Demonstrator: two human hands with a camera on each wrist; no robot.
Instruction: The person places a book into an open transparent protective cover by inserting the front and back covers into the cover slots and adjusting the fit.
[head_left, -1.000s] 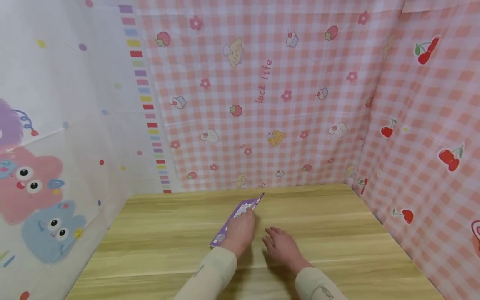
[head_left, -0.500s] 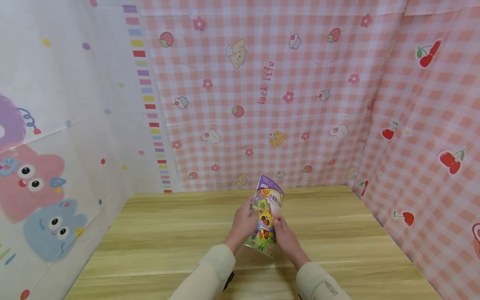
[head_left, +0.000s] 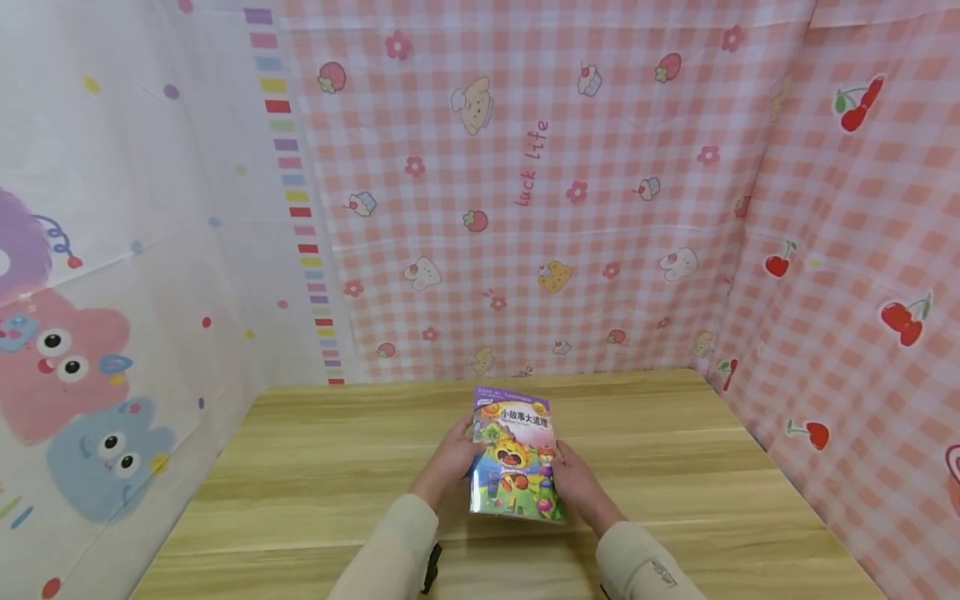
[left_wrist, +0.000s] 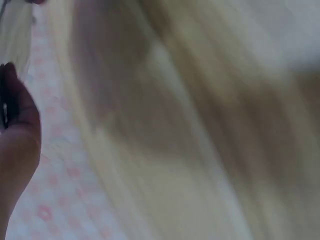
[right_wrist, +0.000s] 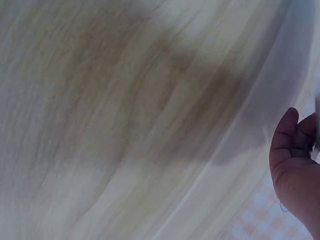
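A children's book [head_left: 513,458] with a purple top band and a colourful cartoon cover faces up toward the head camera, held over the middle of the table. My left hand [head_left: 452,457] grips its left edge, thumb on the cover. On the opposite edge, my right hand [head_left: 581,486] holds it in the same way. In the left wrist view the left hand [left_wrist: 22,115] appears at the far left, with a dark sliver beside its fingers. The right wrist view has the right hand [right_wrist: 295,160] at the right border, its fingers curled at a pale edge of the book [right_wrist: 317,132].
The wood-grain table [head_left: 330,467] spreads out under both hands. Behind it hangs a pink checked cloth [head_left: 637,225], with a white cartoon-printed cloth [head_left: 172,275] on the left and another checked cloth [head_left: 840,333] on the right.
The book has gone from lying under the left hand to being lifted and turned front side up. My right hand has taken hold of its right edge. It now faces the head camera squarely.
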